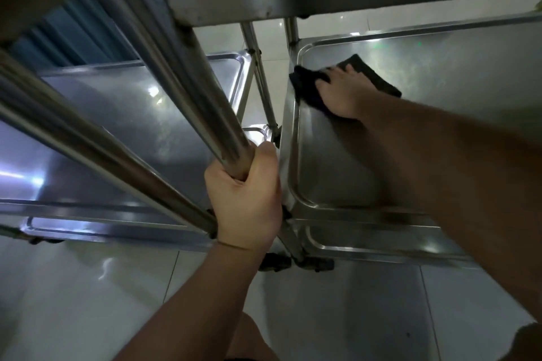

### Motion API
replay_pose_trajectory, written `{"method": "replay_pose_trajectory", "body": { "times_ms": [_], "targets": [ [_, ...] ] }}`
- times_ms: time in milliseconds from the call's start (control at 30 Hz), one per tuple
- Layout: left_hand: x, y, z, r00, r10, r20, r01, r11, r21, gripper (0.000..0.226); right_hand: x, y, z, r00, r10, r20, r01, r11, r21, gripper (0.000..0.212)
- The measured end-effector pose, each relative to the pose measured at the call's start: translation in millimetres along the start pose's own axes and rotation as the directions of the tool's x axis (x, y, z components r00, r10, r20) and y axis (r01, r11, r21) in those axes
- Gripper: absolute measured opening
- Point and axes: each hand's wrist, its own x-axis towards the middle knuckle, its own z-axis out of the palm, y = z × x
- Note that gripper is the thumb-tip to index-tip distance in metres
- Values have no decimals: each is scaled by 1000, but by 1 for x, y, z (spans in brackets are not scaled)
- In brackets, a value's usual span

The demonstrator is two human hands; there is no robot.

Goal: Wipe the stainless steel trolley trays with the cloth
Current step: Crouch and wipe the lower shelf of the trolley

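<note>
From the head camera, the right hand (pixel 341 94) lay flat on a dark cloth (pixel 378 79), its fingers straight and slightly apart, pressing the cloth onto the floor of a steel tray (pixel 440 73) on the right. The cloth sat in the tray's far left corner, just beside the raised rim, with part of it showing beyond the fingertips and part to the right of the hand. The right forearm reached in from the near right across the tray.

The left hand (pixel 246 199) gripped the end of a steel tube (pixel 187 91), fingers curled tightly round it and thumb wrapped over the top (the tube ran up and to the far left as part of a trolley frame). A second tube (pixel 88 143) lay parallel to it on the left. Beneath those tubes sat another steel tray (pixel 117 114), on the left. A lower tray edge (pixel 381 246) showed under the right tray, with dark castors (pixel 296 262) resting on the pale tiled floor (pixel 88 287).
</note>
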Motion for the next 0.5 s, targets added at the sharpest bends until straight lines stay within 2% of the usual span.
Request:
{"method": "replay_pose_trajectory", "body": {
  "times_ms": [67,100,233,333,433,467,500],
  "targets": [
    [0,0,-1,1000,6,0,-6,1000,5,48,25,-24,4,996,92,6,-92,995,42,62],
    [1,0,-1,1000,13,2,-13,1000,5,49,34,-35,7,997,79,0,-79,996,28,60],
    [3,-2,-1,999,41,5,-41,999,6,49,26,-56,14,990,-141,4,141,985,-102,47],
    [3,-5,-1,999,35,8,-35,999,23,49,-23,-57,20,917,-394,63,399,899,-182,45],
    [2,-6,-2,1000,13,0,-13,1000,10,43,-92,-50,41,838,-537,97,543,838,-52,52],
    [2,-6,-2,1000,11,-1,-11,1000,15,43,-114,-46,45,814,-570,110,572,820,20,56],
    [2,-6,-2,1000,12,6,-12,1000,22,42,-130,-41,50,819,-556,144,545,831,108,59]
  ]
}}
